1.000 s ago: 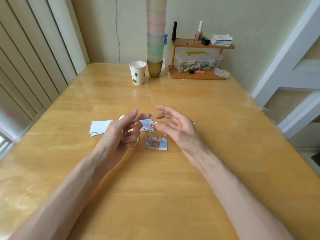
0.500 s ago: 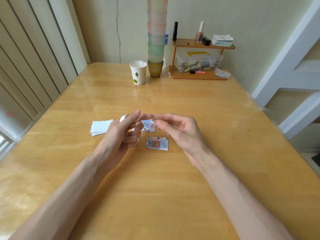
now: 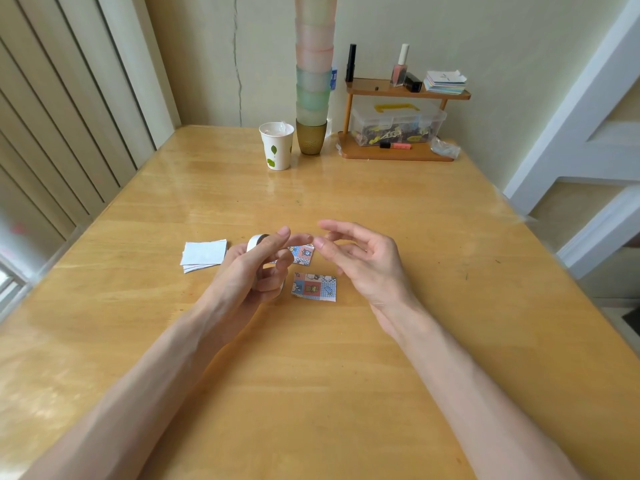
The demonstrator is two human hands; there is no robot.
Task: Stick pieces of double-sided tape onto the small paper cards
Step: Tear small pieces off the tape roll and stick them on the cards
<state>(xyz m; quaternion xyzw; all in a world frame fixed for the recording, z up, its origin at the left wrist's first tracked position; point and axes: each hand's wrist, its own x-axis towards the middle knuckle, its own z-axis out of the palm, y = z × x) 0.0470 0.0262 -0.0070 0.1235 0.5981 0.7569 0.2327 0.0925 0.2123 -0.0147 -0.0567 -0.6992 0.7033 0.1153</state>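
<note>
Fingers [image 3: 275,241] of the left hand [image 3: 247,275] curled round the tape roll [image 3: 255,241], roll held off the surface [image 3: 311,375], white rim showing above the knuckles. Forefinger stretched toward the right hand [image 3: 363,261]. Right fingers [image 3: 334,226] loosely spread, narrow gap between thumb and forefinger, nothing plainly held. Thumb tip sits just beside the left forefinger tip; cannot tell whether a strip of tape runs between them.

Two patterned cards face up on the surface: near card [image 3: 314,287] just beside the left hand, fully in view; far card [image 3: 304,253] partly hidden behind the left fingers. White card stack [image 3: 204,255] lies to the left, near the left hand, not touching it.

Far edge of the surface: paper cup [image 3: 277,147], tall stack of plastic cups [image 3: 313,81] just beside it, wooden shelf [image 3: 398,154] with a clear box [image 3: 398,124].
</note>
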